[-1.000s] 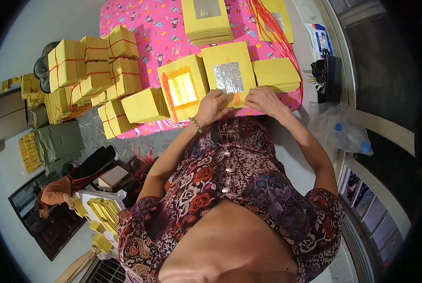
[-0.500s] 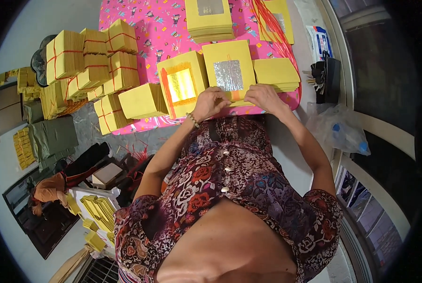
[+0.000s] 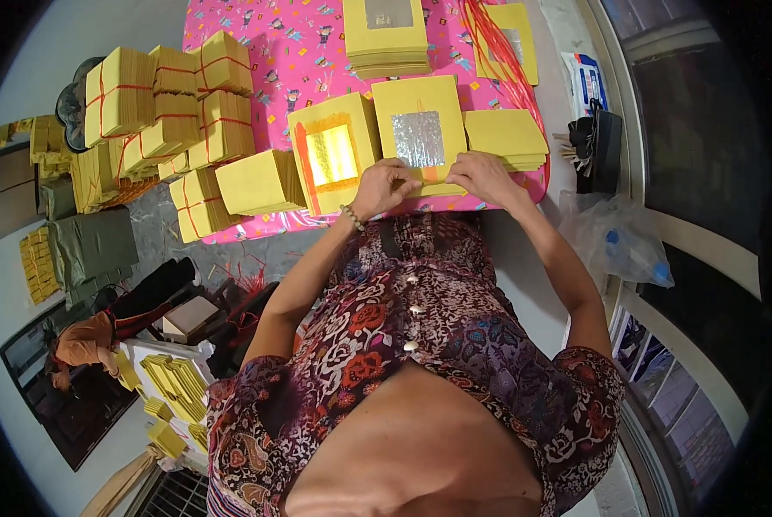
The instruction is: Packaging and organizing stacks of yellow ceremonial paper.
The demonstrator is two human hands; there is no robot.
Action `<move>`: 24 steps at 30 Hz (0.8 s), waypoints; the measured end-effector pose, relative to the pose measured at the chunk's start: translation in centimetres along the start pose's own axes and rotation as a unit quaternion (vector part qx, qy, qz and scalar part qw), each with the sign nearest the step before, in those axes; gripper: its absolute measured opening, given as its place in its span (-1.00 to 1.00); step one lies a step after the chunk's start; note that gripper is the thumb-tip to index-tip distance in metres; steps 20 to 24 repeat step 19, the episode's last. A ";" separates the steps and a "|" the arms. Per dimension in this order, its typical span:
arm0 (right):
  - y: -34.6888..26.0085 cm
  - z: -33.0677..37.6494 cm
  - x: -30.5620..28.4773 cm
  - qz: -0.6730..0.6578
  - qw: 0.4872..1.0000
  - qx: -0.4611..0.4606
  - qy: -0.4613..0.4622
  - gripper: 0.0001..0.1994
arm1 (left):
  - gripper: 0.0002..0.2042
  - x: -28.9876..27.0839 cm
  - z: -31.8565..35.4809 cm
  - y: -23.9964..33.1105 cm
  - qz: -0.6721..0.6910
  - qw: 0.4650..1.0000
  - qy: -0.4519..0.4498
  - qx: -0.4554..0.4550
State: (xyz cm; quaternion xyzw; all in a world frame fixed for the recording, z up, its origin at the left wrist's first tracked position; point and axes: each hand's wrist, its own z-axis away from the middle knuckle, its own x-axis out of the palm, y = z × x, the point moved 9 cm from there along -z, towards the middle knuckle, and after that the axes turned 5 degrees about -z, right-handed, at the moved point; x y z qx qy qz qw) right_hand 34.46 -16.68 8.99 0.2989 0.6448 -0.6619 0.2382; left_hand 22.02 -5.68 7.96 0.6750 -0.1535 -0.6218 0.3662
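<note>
A stack of yellow paper with a silver foil square (image 3: 418, 96) lies in front of me at the table's near edge. My left hand (image 3: 384, 188) is closed at its near left corner, thumb and fingers pinched on the paper's edge. At the near right corner, my right hand (image 3: 484, 177) pinches the same edge. Between the fingertips runs a narrow strip of yellow paper with an orange mark. Just left stands a stack with a gold foil square (image 3: 332, 157) and orange border. Plain yellow paper (image 3: 506, 133) is piled to the right.
Red-tied yellow bundles (image 3: 118, 95) are heaped at the left of the pink patterned table (image 3: 291, 43). Red strings (image 3: 500, 52) and another silver-square stack (image 3: 384, 39) lie farther back. A clear plastic bag (image 3: 623, 237) hangs at right. Another person (image 3: 93, 336) works at lower left.
Both hands keep their places at the stack's near edge, with only slight finger movement. The view has shifted a little.
</note>
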 end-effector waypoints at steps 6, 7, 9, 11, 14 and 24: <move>0.0 0.0 -0.2 0.000 1.000 0.009 0.001 -0.73 | -0.78 0.0 -0.2 0.1 0.018 1.000 -0.006 -0.005; 0.1 0.0 0.0 0.006 1.000 0.011 -0.005 -0.74 | -0.79 0.0 -0.2 0.1 0.012 1.000 -0.005 -0.004; 0.0 0.2 0.0 0.014 1.000 0.011 -0.010 -0.76 | -0.79 0.0 -0.3 0.3 0.006 1.000 -0.002 -0.002; -2.3 0.4 -0.9 0.043 0.997 -0.049 0.031 -0.79 | -0.80 -0.6 -0.1 0.7 0.003 1.000 0.025 0.011; -3.3 0.7 -0.5 0.100 0.992 -0.062 0.049 -0.76 | -0.81 -0.9 -0.2 1.0 0.002 1.000 0.018 -0.009; -2.4 -1.0 -1.7 0.112 0.992 -0.042 0.034 -0.82 | -0.73 -3.1 -0.5 2.5 -0.028 0.998 0.056 0.013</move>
